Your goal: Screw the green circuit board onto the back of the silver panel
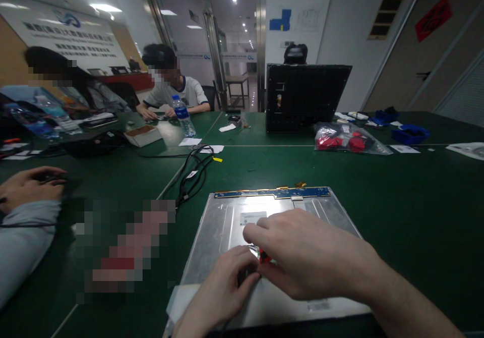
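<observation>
A flat metal-backed display panel (212, 227) lies in front of me, with a narrow blue circuit board (272, 192) along its far edge. Over its middle, my right hand (302, 257) is closed around a small red-and-black object (265, 256), mostly covered by the fingers. My left hand (230, 282) meets it from the left, thumb and fingers pinched together. Something thin and pale shows between the two hands, but what the left fingers grip is hidden. A label (252, 218) is stuck on the panel just beyond my right fingers.
Black cables (194, 176) lie beyond the panel's left corner. At left, a co-worker's hand (30, 186) rests on the green table (416, 217). Farther off stand a large black panel (306, 98), a bag of red parts (348, 138), a water bottle (183, 117) and blue trays (410, 133).
</observation>
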A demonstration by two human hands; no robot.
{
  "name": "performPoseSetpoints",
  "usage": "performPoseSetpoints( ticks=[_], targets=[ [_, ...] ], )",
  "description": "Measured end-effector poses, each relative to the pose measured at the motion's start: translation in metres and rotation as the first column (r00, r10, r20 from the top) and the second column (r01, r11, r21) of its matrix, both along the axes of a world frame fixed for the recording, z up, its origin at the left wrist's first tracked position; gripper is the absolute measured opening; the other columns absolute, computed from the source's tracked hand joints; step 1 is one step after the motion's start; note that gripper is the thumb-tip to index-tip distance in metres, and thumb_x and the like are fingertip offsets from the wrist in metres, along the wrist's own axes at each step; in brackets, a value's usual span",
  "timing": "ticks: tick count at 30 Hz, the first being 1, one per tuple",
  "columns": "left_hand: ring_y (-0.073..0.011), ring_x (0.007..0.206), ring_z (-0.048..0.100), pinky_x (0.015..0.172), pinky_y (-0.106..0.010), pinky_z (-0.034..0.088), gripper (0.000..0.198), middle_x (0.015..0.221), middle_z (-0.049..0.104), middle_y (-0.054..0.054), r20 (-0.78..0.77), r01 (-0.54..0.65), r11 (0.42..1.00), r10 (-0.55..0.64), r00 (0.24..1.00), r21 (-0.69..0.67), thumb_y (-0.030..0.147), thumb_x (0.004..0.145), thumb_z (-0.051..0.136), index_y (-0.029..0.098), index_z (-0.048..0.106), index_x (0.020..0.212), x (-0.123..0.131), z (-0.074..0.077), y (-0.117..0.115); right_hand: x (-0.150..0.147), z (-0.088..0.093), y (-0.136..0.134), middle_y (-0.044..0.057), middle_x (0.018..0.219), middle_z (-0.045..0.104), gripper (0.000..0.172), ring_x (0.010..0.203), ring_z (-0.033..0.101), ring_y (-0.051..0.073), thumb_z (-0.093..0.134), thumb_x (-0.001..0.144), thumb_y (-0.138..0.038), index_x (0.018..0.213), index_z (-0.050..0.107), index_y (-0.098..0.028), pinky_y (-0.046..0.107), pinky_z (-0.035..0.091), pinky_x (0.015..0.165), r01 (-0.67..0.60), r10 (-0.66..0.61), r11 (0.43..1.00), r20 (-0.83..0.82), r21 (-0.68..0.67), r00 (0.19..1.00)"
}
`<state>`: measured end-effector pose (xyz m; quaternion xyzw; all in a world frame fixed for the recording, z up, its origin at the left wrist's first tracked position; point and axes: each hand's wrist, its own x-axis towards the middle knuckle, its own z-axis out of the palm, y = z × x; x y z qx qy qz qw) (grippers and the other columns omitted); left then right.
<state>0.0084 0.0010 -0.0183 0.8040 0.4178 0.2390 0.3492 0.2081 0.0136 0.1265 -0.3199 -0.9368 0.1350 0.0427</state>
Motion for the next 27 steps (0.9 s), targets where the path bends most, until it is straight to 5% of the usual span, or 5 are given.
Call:
performPoseSetpoints(
  ticks=[4,20,27],
  targets=[
    [-0.0224,0.087,0.064,0.077,-0.029,0.046,0.011,0.091,0.070,-0.004,0.021,0.028,1.000,-0.028,0.999,0.008,0.022,0.088,0.054,0.020,0.064,0.084,0.0022,0.0054,-0.0002,0.0005,-0.0039,0.0002,0.003,0.079,0.067,0.024,0.063,0.059,0.017,0.066,0.087,-0.036,0.103,0.058,-0.019,0.027,0.026,0.048,0.035,-0.035,0.999,0.008,0.040,0.999],
    [-0.0225,0.087,0.062,0.078,-0.030,0.045,0.012,0.089,0.070,-0.004,-0.038,-0.007,1.000,0.006,0.999,-0.028,0.015,0.083,0.053,0.019,0.064,0.081,0.0006,0.0026,-0.0007,0.0015,0.0007,-0.0004,0.004,0.085,0.065,0.017,0.066,0.057,0.016,0.060,0.086,-0.023,0.101,0.055,-0.019,0.027,0.028,0.050,0.000,0.000,1.000,0.026,0.009,1.000],
    [-0.0221,0.086,0.061,0.082,-0.031,0.048,0.012,0.088,0.068,-0.004,-0.007,0.027,1.000,-0.027,1.000,-0.007,0.025,0.089,0.053,0.019,0.062,0.082,0.0011,0.0065,-0.0003,0.0014,-0.0037,0.0001,0.002,0.077,0.068,0.025,0.063,0.062,0.019,0.066,0.088,-0.039,0.102,0.057,-0.020,0.028,0.025,0.048,0.054,-0.055,0.998,0.009,0.033,0.998]
  ],
)
